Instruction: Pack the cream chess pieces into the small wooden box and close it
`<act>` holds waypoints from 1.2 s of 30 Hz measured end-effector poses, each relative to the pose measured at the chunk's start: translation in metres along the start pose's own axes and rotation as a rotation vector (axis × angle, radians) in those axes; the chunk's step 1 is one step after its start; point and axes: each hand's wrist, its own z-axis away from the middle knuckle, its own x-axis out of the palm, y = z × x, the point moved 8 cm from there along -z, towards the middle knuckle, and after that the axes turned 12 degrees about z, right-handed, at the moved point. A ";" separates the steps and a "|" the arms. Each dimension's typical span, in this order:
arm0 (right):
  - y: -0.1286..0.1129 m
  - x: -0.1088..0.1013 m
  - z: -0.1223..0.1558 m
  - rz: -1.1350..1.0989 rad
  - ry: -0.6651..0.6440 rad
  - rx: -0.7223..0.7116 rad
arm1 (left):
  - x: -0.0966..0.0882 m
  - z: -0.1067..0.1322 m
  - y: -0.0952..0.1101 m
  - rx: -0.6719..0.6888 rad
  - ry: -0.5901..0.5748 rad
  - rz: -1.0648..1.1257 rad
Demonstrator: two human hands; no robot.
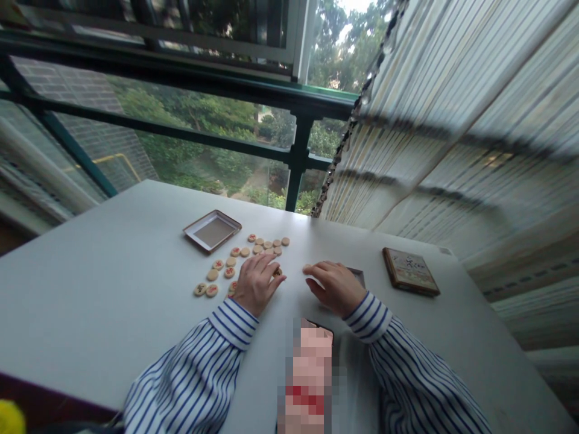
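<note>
My left hand (pixel 257 282) curves over the table at the right side of a loose spread of round wooden Chinese chess pieces (pixel 230 272). Between its thumb and fingers is one piece (pixel 277 273) with dark marking. Across a small gap, my right hand (pixel 337 283) has its fingertips at a single pale piece (pixel 306 268), with the thumb apart from it. Whether those fingertips grip the piece or only touch it is hard to see. Partly hidden behind my right hand lies a grey tray (pixel 357 276). Several pieces show red characters; others look plain.
An open, shallow box lid or tray (pixel 212 247) lies at the far left of the pieces. To the right is a flat brown box (pixel 411 271) with a printed top. A phone (pixel 332 337), mostly pixelated, lies between my forearms. Window and curtain border the white table (pixel 113 289).
</note>
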 end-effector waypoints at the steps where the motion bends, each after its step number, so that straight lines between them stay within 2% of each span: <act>1: 0.002 -0.001 0.001 -0.003 0.005 0.004 | -0.001 0.000 0.001 0.005 0.006 0.008; 10: 0.015 -0.008 0.016 -0.020 0.055 0.052 | -0.004 -0.007 0.020 0.024 0.005 0.073; 23: 0.040 -0.009 0.034 -0.091 0.133 0.148 | 0.012 -0.022 0.044 0.068 -0.044 0.141; 36: 0.055 -0.014 0.043 -0.136 0.149 0.165 | 0.026 -0.035 0.069 0.060 -0.074 0.207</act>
